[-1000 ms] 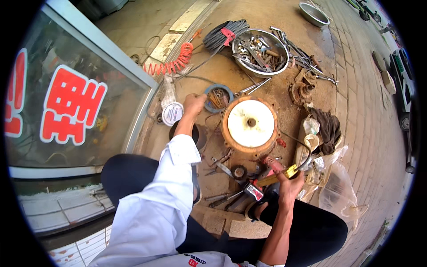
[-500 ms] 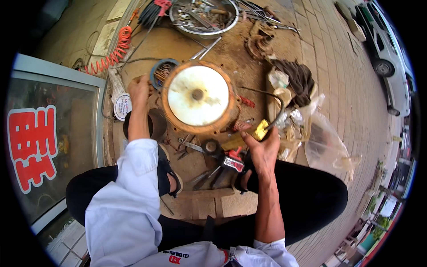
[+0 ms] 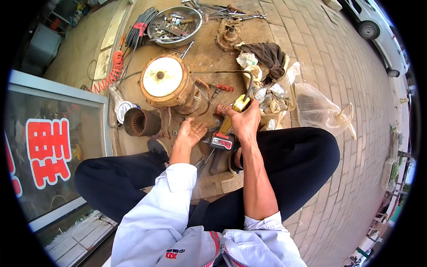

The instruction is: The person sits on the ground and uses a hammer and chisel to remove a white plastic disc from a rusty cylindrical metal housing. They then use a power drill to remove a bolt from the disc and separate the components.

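**Yellow tool gripped in the right, left palm free**

Here's my right hand (image 3: 247,122), thumb and fingers wrapped round the yellow tool (image 3: 241,103), just right of centre on my feed. How snugly the fingers sit underneath, I can't make out. My left hand (image 3: 191,132) is apart to its left, palm up, fingers loosely spread, nothing in it.

The tool looks hard-shelled and corded: I'd call it stiff, fairly weighty, its smooth casing liable to turn slick under dust or grease. Nothing reads fragile, but I'd spare the cord (image 3: 252,82), which arcs from its upper end, bendy and no place to hang weight. Best hold, to my eye: round the body, clear of the cord's root.

Moving outward, a battery (image 3: 221,142), black and red, sits by the tool's lower end; whether they touch, I can't say. Past the left fingers, the rusty housing (image 3: 171,101) stands under its pale cap, heavy-looking, a slotted cylinder (image 3: 152,123) lying below it to the left. Over right, a clear bag (image 3: 318,107); up top, the bowl (image 3: 171,43) full of metal bits.
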The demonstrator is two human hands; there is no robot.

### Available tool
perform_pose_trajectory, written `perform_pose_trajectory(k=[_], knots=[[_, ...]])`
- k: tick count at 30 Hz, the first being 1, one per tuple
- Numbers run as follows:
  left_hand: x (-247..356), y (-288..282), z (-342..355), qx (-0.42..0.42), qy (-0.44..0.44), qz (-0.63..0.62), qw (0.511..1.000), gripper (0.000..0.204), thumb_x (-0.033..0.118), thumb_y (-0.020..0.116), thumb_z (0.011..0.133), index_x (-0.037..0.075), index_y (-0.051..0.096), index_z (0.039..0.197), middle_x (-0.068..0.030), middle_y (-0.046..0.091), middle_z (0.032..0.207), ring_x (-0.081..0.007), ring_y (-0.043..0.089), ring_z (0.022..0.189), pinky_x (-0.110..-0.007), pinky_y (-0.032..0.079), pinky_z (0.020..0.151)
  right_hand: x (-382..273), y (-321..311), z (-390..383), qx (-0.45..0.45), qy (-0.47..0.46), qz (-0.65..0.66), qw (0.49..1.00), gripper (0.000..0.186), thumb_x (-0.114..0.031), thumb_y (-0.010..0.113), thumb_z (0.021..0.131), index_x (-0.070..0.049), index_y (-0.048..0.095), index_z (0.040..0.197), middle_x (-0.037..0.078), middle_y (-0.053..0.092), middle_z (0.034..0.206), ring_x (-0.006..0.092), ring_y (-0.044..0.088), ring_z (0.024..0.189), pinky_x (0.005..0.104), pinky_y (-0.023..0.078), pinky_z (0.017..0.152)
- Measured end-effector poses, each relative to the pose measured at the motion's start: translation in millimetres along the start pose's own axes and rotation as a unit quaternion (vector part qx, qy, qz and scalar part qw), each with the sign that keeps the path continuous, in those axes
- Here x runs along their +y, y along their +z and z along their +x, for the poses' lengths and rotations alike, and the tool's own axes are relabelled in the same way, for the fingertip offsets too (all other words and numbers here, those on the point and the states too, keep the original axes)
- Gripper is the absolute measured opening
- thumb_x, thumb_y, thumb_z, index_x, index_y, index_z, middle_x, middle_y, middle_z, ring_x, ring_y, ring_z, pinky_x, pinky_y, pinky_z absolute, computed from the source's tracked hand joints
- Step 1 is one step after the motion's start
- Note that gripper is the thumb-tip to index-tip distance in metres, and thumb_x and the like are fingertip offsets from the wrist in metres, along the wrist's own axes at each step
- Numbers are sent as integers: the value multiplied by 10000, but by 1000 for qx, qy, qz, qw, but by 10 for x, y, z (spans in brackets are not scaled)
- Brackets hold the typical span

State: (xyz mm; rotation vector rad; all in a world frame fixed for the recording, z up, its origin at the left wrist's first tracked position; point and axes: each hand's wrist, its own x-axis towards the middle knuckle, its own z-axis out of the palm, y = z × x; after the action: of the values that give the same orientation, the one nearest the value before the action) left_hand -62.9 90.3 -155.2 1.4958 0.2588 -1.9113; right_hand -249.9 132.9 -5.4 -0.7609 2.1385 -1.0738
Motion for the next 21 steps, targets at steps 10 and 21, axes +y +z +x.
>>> perform_pose_trajectory(k=[10, 21], knots=[[57, -89, 173, -50, 23, -232, 971, 221, 167, 616, 966, -25, 607, 1076, -165, 683, 1107, -304, 665, 1069, -486, 524, 977, 203, 39, 98, -53, -6, 40, 998, 551, -121, 858, 727, 45, 484, 1097, 244, 697, 982, 356, 713, 923, 440, 553, 832], [1149, 374, -1941, -269, 128, 39, 954, 316, 268, 582, 1050, -15, 655, 1170, -143, 725, 1143, -261, 708, 1016, -385, 596, 863, 172, 278, 40, -67, -93, 169, 979, 580, -28, 851, 720, 14, 499, 1179, 142, 689, 1015, 251, 684, 910, 381, 555, 852]])
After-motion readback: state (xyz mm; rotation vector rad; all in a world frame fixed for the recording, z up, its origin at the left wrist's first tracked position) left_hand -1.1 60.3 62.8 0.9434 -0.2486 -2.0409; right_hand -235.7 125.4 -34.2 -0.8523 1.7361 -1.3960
